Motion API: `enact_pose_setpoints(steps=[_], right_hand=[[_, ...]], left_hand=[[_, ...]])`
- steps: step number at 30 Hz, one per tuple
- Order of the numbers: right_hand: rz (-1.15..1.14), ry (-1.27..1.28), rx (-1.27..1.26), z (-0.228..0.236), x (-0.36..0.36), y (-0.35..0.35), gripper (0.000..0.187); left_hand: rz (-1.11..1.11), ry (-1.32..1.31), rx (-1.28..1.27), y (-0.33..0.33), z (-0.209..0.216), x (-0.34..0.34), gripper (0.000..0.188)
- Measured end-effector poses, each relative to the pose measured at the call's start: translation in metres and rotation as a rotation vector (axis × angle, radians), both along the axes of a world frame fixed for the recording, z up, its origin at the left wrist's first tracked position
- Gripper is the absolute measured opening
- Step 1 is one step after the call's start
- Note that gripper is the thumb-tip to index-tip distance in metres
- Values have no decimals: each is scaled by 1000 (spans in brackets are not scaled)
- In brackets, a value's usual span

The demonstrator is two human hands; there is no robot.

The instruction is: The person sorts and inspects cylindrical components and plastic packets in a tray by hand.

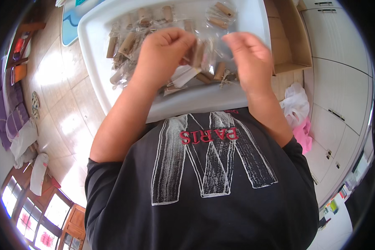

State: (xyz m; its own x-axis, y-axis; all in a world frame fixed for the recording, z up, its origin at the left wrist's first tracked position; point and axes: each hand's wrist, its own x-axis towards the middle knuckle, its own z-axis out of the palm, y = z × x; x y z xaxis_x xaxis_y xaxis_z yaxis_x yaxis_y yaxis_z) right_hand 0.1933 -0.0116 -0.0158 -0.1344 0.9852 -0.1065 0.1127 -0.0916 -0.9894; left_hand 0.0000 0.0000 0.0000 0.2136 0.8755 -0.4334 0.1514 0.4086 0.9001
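Note:
Between my hands hangs a clear plastic bag with a brown cardboard-like tube [199,54] in it, blurred by motion. My left hand [164,52] is closed, thumb and forefinger pinching the bag's left side. My right hand [251,54] is also pinched, at the film on the bag's right side; its fingertips are smeared. Below them, partly hidden by the left hand, lies a white slip [185,77]. Nearby in the tub are a loose brown tube [220,71] and a small tangle of pale string [226,80].
A white plastic tub [86,46] holds several bagged brown tubes [127,43]. Another bag with two tubes [219,21] lies at its far right. An open cardboard box [302,58] stands right of the tub, with white and pink plastic bags [296,108] near it.

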Motion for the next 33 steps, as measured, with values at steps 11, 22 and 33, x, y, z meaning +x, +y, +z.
enact_pose_setpoints(steps=[11,22,33], right_hand=[[-472,394,400,11,16,5,19],[-351,333,375,11,14,3,20],[-1,134,45,9,3,1,21]], left_hand=[[-162,440,421,41,-26,39,24],[-586,710,625,29,-23,50,10],[-194,283,720,6,14,22,21]])
